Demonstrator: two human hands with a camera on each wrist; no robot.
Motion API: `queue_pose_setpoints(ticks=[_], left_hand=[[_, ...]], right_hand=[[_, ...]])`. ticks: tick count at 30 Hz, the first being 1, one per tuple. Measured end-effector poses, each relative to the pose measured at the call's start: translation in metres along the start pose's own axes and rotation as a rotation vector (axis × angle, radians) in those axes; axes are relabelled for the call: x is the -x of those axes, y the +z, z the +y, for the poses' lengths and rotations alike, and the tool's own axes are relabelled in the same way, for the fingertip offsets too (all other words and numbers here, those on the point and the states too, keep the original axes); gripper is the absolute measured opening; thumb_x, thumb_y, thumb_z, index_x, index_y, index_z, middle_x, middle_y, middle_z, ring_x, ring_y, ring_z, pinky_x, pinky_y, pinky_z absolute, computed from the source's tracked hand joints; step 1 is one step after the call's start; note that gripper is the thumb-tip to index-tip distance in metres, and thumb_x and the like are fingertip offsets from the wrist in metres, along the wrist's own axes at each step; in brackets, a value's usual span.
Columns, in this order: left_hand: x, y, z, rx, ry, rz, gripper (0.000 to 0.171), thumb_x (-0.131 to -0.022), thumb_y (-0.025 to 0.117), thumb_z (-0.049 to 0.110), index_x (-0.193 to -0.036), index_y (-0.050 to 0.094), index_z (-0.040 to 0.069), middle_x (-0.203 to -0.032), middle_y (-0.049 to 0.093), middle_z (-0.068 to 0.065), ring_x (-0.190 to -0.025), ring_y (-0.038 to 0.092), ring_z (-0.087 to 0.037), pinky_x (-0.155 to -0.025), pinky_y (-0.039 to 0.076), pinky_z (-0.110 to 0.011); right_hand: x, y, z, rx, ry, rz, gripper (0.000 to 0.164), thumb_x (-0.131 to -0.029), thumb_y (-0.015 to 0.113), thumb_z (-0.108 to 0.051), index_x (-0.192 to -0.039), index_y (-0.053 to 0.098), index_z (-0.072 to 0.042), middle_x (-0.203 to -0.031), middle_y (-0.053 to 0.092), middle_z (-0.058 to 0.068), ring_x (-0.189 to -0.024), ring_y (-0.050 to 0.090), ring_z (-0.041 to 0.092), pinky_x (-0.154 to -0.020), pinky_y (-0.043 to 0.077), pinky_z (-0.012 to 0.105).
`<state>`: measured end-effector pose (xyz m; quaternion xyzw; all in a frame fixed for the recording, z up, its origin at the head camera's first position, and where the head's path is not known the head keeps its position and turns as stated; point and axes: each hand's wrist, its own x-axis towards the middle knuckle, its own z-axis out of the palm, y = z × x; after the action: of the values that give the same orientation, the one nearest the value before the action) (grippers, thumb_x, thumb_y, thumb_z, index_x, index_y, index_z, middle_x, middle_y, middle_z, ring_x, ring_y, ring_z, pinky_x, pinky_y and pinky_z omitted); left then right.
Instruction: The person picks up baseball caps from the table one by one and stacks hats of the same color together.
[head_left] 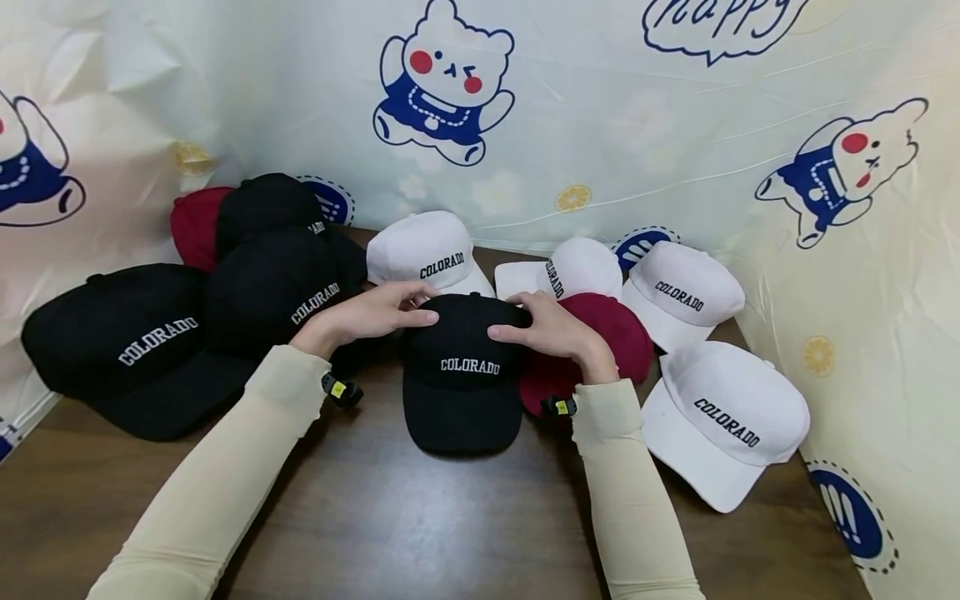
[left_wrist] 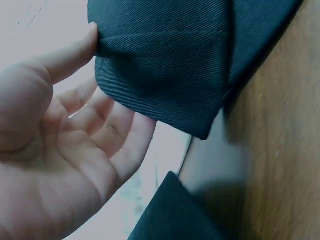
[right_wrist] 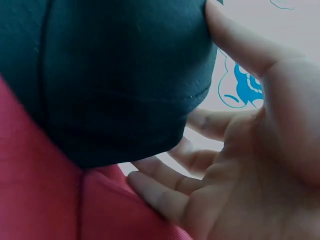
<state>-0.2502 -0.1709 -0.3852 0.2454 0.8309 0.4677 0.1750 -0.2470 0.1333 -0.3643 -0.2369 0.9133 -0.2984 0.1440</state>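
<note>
A black baseball cap (head_left: 468, 354) with COLORADO in white letters faces the front in the middle of the table, its brim low. My left hand (head_left: 382, 312) holds its left side, thumb on the crown and the other fingers behind it. On the opposite side, my right hand (head_left: 551, 329) grips it the same way. In the left wrist view the thumb tip meets the black fabric (left_wrist: 160, 70) and the fingertips pass behind its edge. The right wrist view has the thumb pressed on the crown (right_wrist: 125, 75), with a red cap (right_wrist: 120, 210) just below.
Black caps (head_left: 165, 342) crowd the left side, with a dark red cap (head_left: 197, 225) behind them. White caps (head_left: 727, 417) stand at the back and right. A dark red cap (head_left: 615, 333) sits beside my right wrist. A printed curtain (head_left: 562, 108) backs the wooden table (head_left: 420, 533).
</note>
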Motion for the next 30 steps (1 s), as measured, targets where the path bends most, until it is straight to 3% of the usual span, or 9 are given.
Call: queue_pose_setpoints(ticks=[8,12,18,23,30], left_hand=[[-0.007,0.012,0.003,0.030,0.023,0.036,0.043,-0.094,0.063,0.033,-0.130,0.052,0.014,-0.112,0.054,-0.007,-0.101,0.049,-0.021,-0.088,0.042,-0.039],[-0.008,0.015,0.005,0.042,0.015,0.050,0.042,-0.093,0.064,0.033,-0.130,0.052,0.015,-0.112,0.053,-0.007,-0.101,0.048,-0.021,-0.087,0.041,-0.039],[-0.008,0.012,0.006,0.111,0.005,0.067,0.041,-0.092,0.066,0.031,-0.128,0.052,0.016,-0.108,0.048,-0.010,-0.097,0.045,-0.024,-0.084,0.039,-0.038],[-0.007,0.007,0.007,0.172,-0.001,0.088,0.042,-0.093,0.065,0.029,-0.130,0.051,0.014,-0.109,0.046,-0.010,-0.098,0.044,-0.024,-0.084,0.038,-0.037],[-0.003,0.002,0.011,0.250,-0.017,0.041,0.045,-0.094,0.063,0.028,-0.132,0.048,0.012,-0.118,0.048,-0.012,-0.106,0.046,-0.025,-0.092,0.036,-0.041]], right_hand=[[0.010,-0.010,0.002,0.074,0.122,-0.047,0.068,-0.078,0.064,-0.068,-0.118,0.052,-0.015,-0.107,0.053,0.003,-0.097,0.050,0.018,-0.082,0.045,0.036],[0.014,-0.014,0.004,0.046,0.144,-0.067,0.065,-0.076,0.064,-0.069,-0.112,0.051,-0.015,-0.102,0.055,0.004,-0.093,0.051,0.020,-0.078,0.045,0.037],[0.014,-0.015,0.010,-0.129,0.046,-0.059,0.051,-0.081,0.070,-0.055,-0.104,0.050,-0.013,-0.094,0.058,0.007,-0.086,0.053,0.022,-0.072,0.043,0.038],[0.011,-0.015,0.007,-0.241,-0.057,-0.024,0.039,-0.087,0.070,-0.037,-0.107,0.050,-0.010,-0.095,0.060,0.008,-0.089,0.053,0.022,-0.077,0.042,0.038],[0.023,-0.022,-0.019,-0.325,-0.118,-0.109,0.023,-0.096,0.059,-0.016,-0.111,0.050,-0.001,-0.098,0.060,0.016,-0.092,0.055,0.025,-0.083,0.042,0.040]])
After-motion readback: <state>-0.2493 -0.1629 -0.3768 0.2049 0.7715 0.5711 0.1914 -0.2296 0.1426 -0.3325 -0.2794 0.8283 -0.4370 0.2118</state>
